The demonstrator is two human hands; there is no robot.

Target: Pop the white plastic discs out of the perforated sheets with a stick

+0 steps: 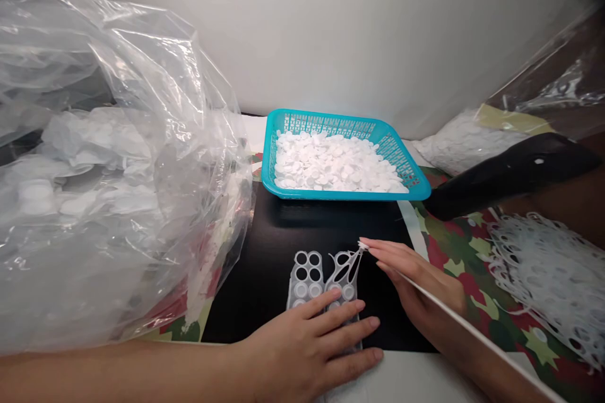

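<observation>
A translucent white plastic sheet (300, 290) with rows of round discs lies on the black board (231, 308). At its far end several rings have no disc in them. My left hand (321, 343) rests flat on the sheet with its fingers spread, covering the near part. Just right of the sheet, my right hand (420, 277) pinches a small white disc (363, 245) at its fingertips. Thin strips of the sheet stretch up to that disc.
Beyond the board stands a blue basket (347, 195) of white discs. A clear plastic bag (189, 75) bulges at the left. On the right are a black object (515, 170), a pile of ring scraps (548, 264) and another bag (467, 138). A white cord (477, 334) crosses my right forearm.
</observation>
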